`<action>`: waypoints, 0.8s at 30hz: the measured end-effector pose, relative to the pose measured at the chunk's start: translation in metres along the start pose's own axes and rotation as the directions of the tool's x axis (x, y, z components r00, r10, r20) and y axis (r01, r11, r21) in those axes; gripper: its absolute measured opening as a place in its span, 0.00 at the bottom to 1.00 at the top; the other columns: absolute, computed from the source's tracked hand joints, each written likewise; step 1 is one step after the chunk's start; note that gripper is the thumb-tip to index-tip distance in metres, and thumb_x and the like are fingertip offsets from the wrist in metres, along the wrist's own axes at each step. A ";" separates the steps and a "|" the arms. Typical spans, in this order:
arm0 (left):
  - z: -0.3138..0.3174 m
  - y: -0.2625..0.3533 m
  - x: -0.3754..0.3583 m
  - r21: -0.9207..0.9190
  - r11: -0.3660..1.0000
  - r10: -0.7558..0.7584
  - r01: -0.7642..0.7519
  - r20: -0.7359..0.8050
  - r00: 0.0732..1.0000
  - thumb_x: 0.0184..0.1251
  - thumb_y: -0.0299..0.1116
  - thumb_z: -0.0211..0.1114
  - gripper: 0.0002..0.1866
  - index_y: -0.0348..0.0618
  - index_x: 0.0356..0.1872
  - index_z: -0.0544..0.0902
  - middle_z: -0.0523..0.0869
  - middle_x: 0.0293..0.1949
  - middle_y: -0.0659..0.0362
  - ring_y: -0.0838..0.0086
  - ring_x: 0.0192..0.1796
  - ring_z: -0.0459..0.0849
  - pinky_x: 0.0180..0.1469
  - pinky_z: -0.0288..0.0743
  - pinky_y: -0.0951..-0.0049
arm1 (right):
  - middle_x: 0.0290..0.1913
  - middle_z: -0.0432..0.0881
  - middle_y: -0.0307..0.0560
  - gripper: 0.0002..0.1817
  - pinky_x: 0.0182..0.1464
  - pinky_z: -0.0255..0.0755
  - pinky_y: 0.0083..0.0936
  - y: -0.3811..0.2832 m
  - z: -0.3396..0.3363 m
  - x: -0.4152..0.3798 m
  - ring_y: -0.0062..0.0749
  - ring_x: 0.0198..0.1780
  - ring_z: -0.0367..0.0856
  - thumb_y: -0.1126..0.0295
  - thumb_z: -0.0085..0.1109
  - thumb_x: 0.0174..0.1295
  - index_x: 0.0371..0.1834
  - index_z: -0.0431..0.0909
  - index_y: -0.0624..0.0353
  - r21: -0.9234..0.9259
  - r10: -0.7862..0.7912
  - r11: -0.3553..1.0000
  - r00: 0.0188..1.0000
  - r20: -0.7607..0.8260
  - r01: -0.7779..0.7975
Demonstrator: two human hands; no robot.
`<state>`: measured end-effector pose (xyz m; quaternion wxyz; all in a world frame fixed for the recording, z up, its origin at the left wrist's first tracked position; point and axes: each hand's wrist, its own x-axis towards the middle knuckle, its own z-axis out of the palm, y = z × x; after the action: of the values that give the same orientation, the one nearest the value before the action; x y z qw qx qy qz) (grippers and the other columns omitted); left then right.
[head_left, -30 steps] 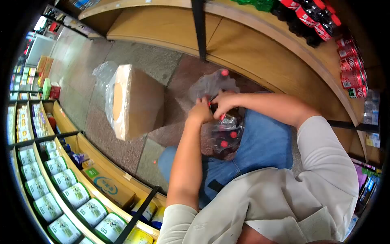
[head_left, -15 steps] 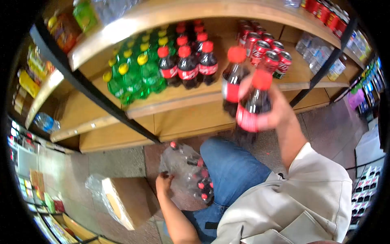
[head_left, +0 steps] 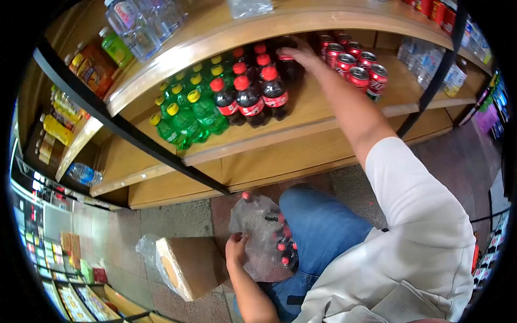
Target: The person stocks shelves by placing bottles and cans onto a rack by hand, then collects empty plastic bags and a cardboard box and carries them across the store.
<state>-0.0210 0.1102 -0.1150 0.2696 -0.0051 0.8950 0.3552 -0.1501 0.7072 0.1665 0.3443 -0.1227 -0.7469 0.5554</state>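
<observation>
My right hand [head_left: 301,55] is stretched far back onto the shelf, its fingers closed around a cola bottle [head_left: 286,65] partly hidden by the hand. Just left of it stand rows of red-capped cola bottles [head_left: 251,102], and beyond those, green soda bottles [head_left: 186,119] with yellow caps. Red soda cans [head_left: 359,78] are grouped to the right of my forearm. Down by my knee, my left hand [head_left: 236,248] has its fingers curled at the edge of clear plastic wrap [head_left: 253,226]. Several more cola bottles [head_left: 285,247] lie in that wrap, partly behind my leg.
An open cardboard box [head_left: 196,266] with plastic at its mouth sits on the floor to the left. The upper shelf board [head_left: 226,35] overhangs my right hand. Black metal posts [head_left: 129,121] frame the shelf, and water bottles [head_left: 423,64] stand at the right.
My right hand has gone from in front of the shelf, where two cola bottles were at it, up and back beside the cola rows. My left hand stays at the plastic wrap.
</observation>
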 end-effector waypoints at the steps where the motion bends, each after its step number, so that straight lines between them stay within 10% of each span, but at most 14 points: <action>1: -0.001 0.002 -0.004 0.022 1.000 0.015 -0.015 0.007 1.000 0.60 0.47 0.72 0.30 0.34 0.57 0.81 0.88 0.50 0.46 0.57 0.51 0.87 0.53 0.78 0.63 | 0.66 0.76 0.58 0.59 0.68 0.67 0.30 -0.009 0.002 -0.003 0.41 0.64 0.76 0.50 0.79 0.43 0.76 0.58 0.65 -0.080 -0.019 0.997 1.000 -0.004 0.019; 5: -0.006 0.020 -0.029 -0.056 0.998 0.004 -0.004 -0.011 1.000 0.60 0.47 0.72 0.31 0.34 0.58 0.80 0.88 0.49 0.45 0.58 0.51 0.87 0.54 0.78 0.63 | 0.65 0.76 0.54 0.52 0.67 0.68 0.31 0.033 0.012 0.034 0.40 0.60 0.79 0.56 0.76 0.50 0.76 0.58 0.62 0.213 -0.012 0.977 0.989 0.144 -0.019; 11: -0.005 0.014 -0.028 0.065 0.996 0.057 -0.054 -0.038 0.998 0.61 0.46 0.71 0.29 0.33 0.56 0.82 0.87 0.50 0.41 0.55 0.54 0.86 0.56 0.77 0.63 | 0.66 0.74 0.52 0.46 0.69 0.64 0.34 0.040 0.008 0.041 0.36 0.67 0.72 0.63 0.71 0.55 0.77 0.56 0.58 0.060 -0.040 0.998 0.979 0.202 0.028; 13: -0.006 0.020 -0.029 0.073 0.997 0.039 -0.038 -0.014 0.999 0.61 0.46 0.71 0.29 0.33 0.56 0.82 0.87 0.49 0.41 0.55 0.54 0.86 0.56 0.77 0.63 | 0.67 0.73 0.51 0.47 0.69 0.65 0.35 0.040 0.010 0.030 0.37 0.67 0.71 0.66 0.72 0.54 0.77 0.55 0.57 0.329 -0.023 0.944 0.984 0.178 -0.038; 15: -0.004 0.017 -0.026 0.036 0.999 0.029 -0.029 -0.011 1.000 0.61 0.47 0.71 0.29 0.33 0.56 0.82 0.87 0.49 0.42 0.55 0.53 0.86 0.55 0.77 0.63 | 0.68 0.72 0.52 0.48 0.69 0.66 0.35 0.042 0.009 0.030 0.40 0.67 0.71 0.70 0.72 0.52 0.77 0.54 0.56 0.190 -0.048 0.982 0.970 0.238 0.002; 18: -0.001 0.007 -0.013 0.004 0.999 0.049 -0.049 -0.009 0.999 0.61 0.47 0.71 0.29 0.33 0.56 0.82 0.88 0.48 0.43 0.55 0.53 0.86 0.55 0.77 0.63 | 0.57 0.82 0.53 0.36 0.60 0.72 0.39 0.042 0.023 0.015 0.43 0.58 0.79 0.71 0.68 0.52 0.67 0.69 0.59 -0.254 -0.082 0.966 0.990 -0.114 0.051; 24: 0.001 0.008 -0.012 0.041 0.997 0.070 -0.070 -0.002 0.998 0.60 0.47 0.71 0.29 0.33 0.55 0.82 0.88 0.48 0.42 0.54 0.53 0.86 0.56 0.77 0.62 | 0.56 0.80 0.57 0.30 0.61 0.70 0.36 0.097 0.020 0.046 0.45 0.58 0.77 0.79 0.55 0.52 0.64 0.71 0.63 -0.306 0.075 0.949 0.997 0.009 -0.068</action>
<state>-0.0122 0.1149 -0.1048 0.2555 0.0311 0.9022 0.3462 -0.2161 0.7522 0.0926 0.2933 -0.1959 -0.8224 0.4464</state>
